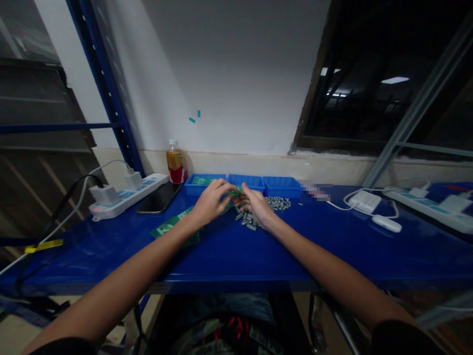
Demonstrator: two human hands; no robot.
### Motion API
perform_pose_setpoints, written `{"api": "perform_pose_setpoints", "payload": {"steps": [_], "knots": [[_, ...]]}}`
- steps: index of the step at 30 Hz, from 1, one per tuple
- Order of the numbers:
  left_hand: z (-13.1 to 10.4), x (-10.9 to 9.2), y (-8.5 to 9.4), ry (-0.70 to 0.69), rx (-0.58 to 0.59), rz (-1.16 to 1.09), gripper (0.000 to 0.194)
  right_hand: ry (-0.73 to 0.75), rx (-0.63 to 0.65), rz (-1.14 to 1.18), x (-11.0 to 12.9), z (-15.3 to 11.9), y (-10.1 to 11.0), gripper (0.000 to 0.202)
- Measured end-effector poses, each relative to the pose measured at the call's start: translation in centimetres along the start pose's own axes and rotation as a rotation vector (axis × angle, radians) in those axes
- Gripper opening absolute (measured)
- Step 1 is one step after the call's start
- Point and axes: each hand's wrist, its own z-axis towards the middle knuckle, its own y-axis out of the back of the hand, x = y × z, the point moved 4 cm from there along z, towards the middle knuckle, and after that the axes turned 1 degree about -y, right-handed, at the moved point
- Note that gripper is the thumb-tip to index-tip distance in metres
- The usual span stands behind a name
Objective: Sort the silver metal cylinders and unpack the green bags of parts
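Note:
My left hand (213, 199) is closed, its fingers pinching a small green plastic bag (232, 193) over the middle of the blue table. My right hand (255, 204) meets it from the other side, thumb up and fingers curled at the same bag; whether it also holds a small metal part is hidden. Small silver metal cylinders (251, 227) lie loose just below my right hand, and a further heap of metal parts (277, 203) spreads behind it. More flat green bags (172, 225) rest on the table beside my left forearm.
Three joined blue bins (283, 186) stand along the wall, green bags in the left one. At left are a drink bottle (176, 162), a black phone (159, 198) and a power strip (127, 196). White chargers and cables (365, 202) lie at right, near another power strip (432, 206).

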Motion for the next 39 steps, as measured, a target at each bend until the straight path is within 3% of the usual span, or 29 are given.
{"api": "perform_pose_setpoints", "payload": {"steps": [3, 7, 10, 13, 16, 20, 24, 28, 30, 32, 35, 37, 39], "knots": [[0.0, -0.3, -0.3, -0.065, 0.059, 0.017, 0.025, -0.067, -0.06, 0.152, -0.5, 0.2, 0.2, 0.045], [0.1, -0.2, -0.6, -0.012, 0.136, -0.111, 0.033, 0.061, -0.188, -0.027, -0.4, 0.5, 1.2, 0.031], [0.2, 0.7, -0.7, 0.254, 0.154, -0.305, 0.04, 0.215, -0.181, -0.258, 0.2, 0.4, 1.6, 0.031], [-0.1, 2.0, -1.1, 0.584, 0.148, -0.543, 0.061, 0.374, -0.124, -0.571, 0.8, -0.2, 1.2, 0.029], [-0.5, 3.1, -1.5, 0.747, 0.156, -0.654, 0.057, 0.457, -0.04, -0.79, 1.1, -0.9, 0.4, 0.031], [-0.4, 3.5, -1.7, 0.664, 0.113, -0.634, 0.034, 0.367, -0.01, -0.821, 1.2, -0.9, 0.1, 0.041], [0.0, 2.8, -0.4, 0.419, -0.062, -0.34, 0.022, 0.202, 0.029, -0.462, 1.0, -0.4, 0.3, 0.039], [0.2, 1.1, -0.1, 0.067, 0.045, -0.049, 0.014, -0.067, -0.02, -0.127, -0.3, 0.5, 0.8, 0.049], [0.0, 0.6, -0.4, -0.023, 0.118, 0.002, 0.018, -0.154, -0.066, -0.092, -1.0, 0.7, 1.2, 0.048], [-0.2, 0.6, -0.8, -0.036, 0.167, 0.006, 0.021, -0.105, -0.097, -0.236, -1.0, 0.8, 1.5, 0.042], [-0.3, 0.7, -1.3, -0.001, 0.26, -0.059, 0.025, 0.184, -0.1, -0.672, -0.1, 0.3, 1.2, 0.036], [-0.2, 1.0, -1.5, 0.088, 0.308, -0.14, 0.029, 0.353, -0.066, -0.881, 0.3, -0.3, 0.6, 0.031], [-0.1, 1.6, -1.4, 0.242, 0.31, -0.24, 0.041, 0.42, -0.034, -0.961, 0.4, -0.7, 0.1, 0.028]]}}
